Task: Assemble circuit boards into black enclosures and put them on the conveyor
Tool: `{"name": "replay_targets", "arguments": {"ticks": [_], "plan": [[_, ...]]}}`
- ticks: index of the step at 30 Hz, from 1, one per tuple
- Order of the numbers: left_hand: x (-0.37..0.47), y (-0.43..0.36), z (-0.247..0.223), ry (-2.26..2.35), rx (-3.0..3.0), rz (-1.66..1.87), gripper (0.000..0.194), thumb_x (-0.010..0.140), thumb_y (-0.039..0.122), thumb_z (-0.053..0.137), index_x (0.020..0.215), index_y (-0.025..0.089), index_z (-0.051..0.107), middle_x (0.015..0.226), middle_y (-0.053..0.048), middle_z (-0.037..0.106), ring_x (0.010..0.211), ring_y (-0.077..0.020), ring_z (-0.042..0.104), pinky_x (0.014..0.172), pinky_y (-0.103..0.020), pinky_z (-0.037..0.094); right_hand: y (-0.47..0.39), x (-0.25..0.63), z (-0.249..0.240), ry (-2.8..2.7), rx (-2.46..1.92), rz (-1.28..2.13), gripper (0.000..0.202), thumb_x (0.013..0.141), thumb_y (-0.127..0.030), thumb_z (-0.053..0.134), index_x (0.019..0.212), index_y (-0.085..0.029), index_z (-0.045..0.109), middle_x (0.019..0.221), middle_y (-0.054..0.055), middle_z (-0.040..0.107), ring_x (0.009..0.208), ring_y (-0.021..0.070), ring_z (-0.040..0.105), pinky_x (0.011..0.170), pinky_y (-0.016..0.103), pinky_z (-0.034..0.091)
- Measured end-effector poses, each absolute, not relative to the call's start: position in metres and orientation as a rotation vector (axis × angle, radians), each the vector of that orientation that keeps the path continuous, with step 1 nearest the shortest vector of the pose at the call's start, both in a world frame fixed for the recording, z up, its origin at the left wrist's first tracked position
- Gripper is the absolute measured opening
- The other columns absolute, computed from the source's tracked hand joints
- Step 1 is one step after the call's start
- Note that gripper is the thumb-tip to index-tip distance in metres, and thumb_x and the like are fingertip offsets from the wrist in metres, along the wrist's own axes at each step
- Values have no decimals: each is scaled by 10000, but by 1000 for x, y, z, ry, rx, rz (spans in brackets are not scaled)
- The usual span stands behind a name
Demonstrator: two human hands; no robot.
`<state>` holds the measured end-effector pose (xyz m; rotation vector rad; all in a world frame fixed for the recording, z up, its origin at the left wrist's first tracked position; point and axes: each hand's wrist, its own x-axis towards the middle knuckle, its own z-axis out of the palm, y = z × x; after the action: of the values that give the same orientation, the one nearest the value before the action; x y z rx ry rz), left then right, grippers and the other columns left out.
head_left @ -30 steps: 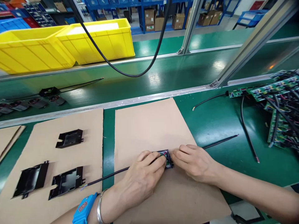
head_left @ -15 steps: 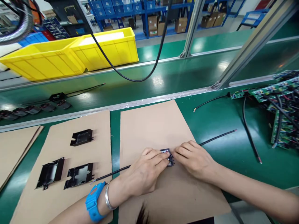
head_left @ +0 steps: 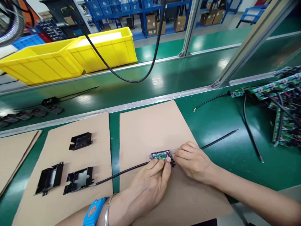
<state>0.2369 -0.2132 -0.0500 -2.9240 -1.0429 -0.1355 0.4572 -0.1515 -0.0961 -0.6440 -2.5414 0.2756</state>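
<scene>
A small black plastic case (head_left: 172, 162) with a green circuit board (head_left: 158, 155) inside lies on the cardboard before me. My left hand (head_left: 150, 179) is closed at its near side, fingertips pressed together on the case and board by the red wires. At the case's right end, my right hand (head_left: 191, 159) pinches the black cable (head_left: 218, 140), which comes out behind the knuckles; the fingertips' exact hold is hidden. Another black cable (head_left: 128, 171) leaves the case leftward, its stripped end beside an empty black case (head_left: 79, 180).
Two more black cases (head_left: 80, 141) rest on the left cardboard sheet (head_left: 98, 125). Wired circuit boards (head_left: 288, 122) are heaped at the right, with loose cables (head_left: 251, 131) nearby. Yellow bins (head_left: 108, 48) stand beyond the metal rail (head_left: 150, 103). A black cable (head_left: 131, 81) hangs overhead.
My left hand has drawn back toward me and turned, uncovering the circuit board and the case's left end. My right hand stays almost in place at the right end.
</scene>
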Motion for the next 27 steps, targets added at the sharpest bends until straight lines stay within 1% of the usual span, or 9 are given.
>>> {"name": "replay_targets", "arguments": {"ticks": [5, 8, 10, 13, 17, 19, 22, 25, 27], "plan": [[216, -192, -48, -1398, -3119, -496, 597, 878, 162, 459, 1443, 137, 269, 1338, -159, 526, 1170, -277, 517, 993, -470, 405, -150, 466, -91, -2513, -749, 340, 155, 927, -158, 504, 1013, -141, 631, 884, 71, 629, 822, 202, 512, 721, 370, 362], [214, -187, -54, -1536, -3072, -565, 835, 820, 392, 644, 1472, 136, 189, 1402, -192, 454, 1236, -347, 442, 1010, -539, 376, -150, 467, -86, -2483, -789, 366, 215, 899, -199, 541, 1093, -137, 610, 947, 87, 622, 864, 220, 509, 764, 392, 372], [218, -191, -58, -1598, -3095, -483, 852, 785, 448, 692, 1454, 161, 250, 1376, -176, 467, 1219, -351, 448, 1015, -543, 385, -153, 466, -84, -2483, -826, 363, 204, 891, -207, 542, 1070, -145, 619, 966, 93, 613, 888, 230, 508, 781, 400, 372], [221, -199, -51, -1667, -3104, -396, 621, 866, 326, 611, 1410, 198, 339, 1283, -136, 515, 1153, -295, 500, 1002, -486, 436, -153, 472, -86, -2491, -913, 308, 168, 884, -177, 517, 1001, -161, 637, 980, 95, 608, 907, 239, 511, 774, 397, 366], [200, -181, -7, -1656, -2998, -317, 589, 876, 207, 551, 1421, 174, 328, 1298, -145, 490, 1160, -277, 499, 983, -448, 470, -124, 500, -81, -2495, -1018, 44, 205, 868, -105, 446, 883, -173, 638, 915, 88, 624, 858, 240, 518, 699, 381, 349], [181, -144, 18, -1645, -2894, -272, 573, 860, 163, 536, 1406, 177, 362, 1321, -141, 480, 1179, -275, 490, 1001, -451, 452, -89, 514, -66, -2484, -1053, -149, 197, 887, -148, 454, 895, -182, 647, 906, 88, 635, 872, 254, 519, 676, 375, 351], [156, -64, 38, -1681, -2761, -210, 515, 855, 204, 554, 1356, 154, 445, 1300, -133, 520, 1191, -280, 497, 1039, -456, 412, -19, 518, -33, -2393, -1112, -377, 208, 927, -255, 474, 877, -202, 669, 859, 85, 644, 868, 270, 508, 668, 376, 355], [142, 2, 29, -1796, -2634, -225, 499, 887, 207, 502, 1372, 115, 430, 1368, -157, 496, 1297, -315, 424, 1106, -517, 309, 41, 508, -11, -2277, -1208, -480, 280, 971, -266, 401, 1038, -179, 658, 1007, 139, 630, 994, 318, 471, 749, 444, 360], [133, 13, 15, -1868, -2575, -222, 533, 897, 212, 482, 1404, 82, 382, 1445, -183, 428, 1360, -328, 355, 1124, -528, 273, 58, 501, -11, -2247, -1262, -531, 340, 977, -281, 347, 1143, -181, 626, 1103, 177, 596, 1033, 343, 454, 762, 494, 370]]}}
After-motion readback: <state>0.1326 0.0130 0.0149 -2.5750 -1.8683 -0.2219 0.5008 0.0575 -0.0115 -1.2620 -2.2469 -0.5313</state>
